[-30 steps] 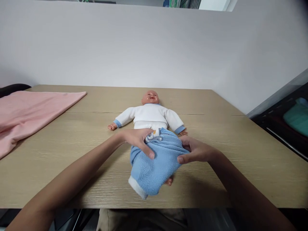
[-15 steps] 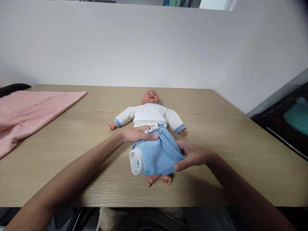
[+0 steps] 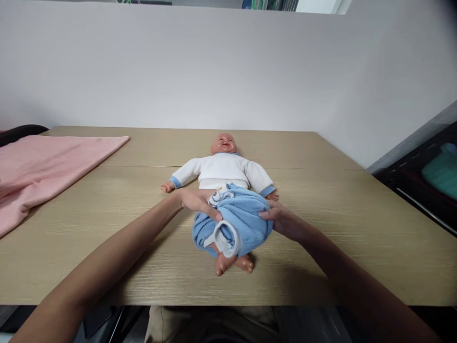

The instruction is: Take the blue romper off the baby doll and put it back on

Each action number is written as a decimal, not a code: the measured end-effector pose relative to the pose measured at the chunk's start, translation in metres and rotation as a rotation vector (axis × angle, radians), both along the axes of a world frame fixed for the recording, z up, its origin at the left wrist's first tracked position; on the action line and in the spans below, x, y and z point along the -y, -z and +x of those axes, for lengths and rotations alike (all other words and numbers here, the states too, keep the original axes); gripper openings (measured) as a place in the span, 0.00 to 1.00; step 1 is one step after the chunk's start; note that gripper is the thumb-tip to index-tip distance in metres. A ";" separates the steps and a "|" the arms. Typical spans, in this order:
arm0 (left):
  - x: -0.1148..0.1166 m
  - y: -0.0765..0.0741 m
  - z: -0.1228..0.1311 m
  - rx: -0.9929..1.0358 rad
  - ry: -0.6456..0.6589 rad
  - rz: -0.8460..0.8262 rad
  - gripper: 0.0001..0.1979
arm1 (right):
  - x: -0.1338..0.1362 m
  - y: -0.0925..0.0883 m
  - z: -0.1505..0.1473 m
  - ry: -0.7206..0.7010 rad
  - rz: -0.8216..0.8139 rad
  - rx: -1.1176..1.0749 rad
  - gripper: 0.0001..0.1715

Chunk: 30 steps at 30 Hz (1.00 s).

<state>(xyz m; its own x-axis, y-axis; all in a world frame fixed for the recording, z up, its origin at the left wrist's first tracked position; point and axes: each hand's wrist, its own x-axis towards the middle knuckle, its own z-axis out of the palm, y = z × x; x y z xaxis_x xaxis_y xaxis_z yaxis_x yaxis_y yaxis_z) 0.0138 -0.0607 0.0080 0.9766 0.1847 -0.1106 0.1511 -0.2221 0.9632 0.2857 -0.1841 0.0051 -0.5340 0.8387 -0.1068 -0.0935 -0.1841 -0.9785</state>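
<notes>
A baby doll (image 3: 223, 166) lies on its back on the table, head away from me, in a white top with blue cuffs. Over its legs are blue baby pants (image 3: 246, 214) with white cuffs and a printed patch near the waist. My left hand (image 3: 200, 200) grips the pants at the left of the waist, thumb on top. On the right side, my right hand (image 3: 282, 216) pinches the fabric between thumb and fingers. One white cuff opening faces me above the doll's bare feet (image 3: 232, 264); most of the legs are hidden under the cloth.
The wooden table (image 3: 89, 257) reaches back to a white wall (image 3: 214, 66). A pink cloth (image 3: 53, 166) is spread over the table's left side. Off the right edge stands a dark container (image 3: 421, 176) with a green item (image 3: 442, 171) in it.
The pants have turned, so the white cuff has swung from the left toward the middle and faces me. My right hand has moved up along the fabric. The doll's body stays in place.
</notes>
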 end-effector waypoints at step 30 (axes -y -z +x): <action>0.068 -0.039 0.031 -0.095 -0.223 0.370 0.20 | 0.063 -0.016 -0.029 0.604 0.333 0.699 0.20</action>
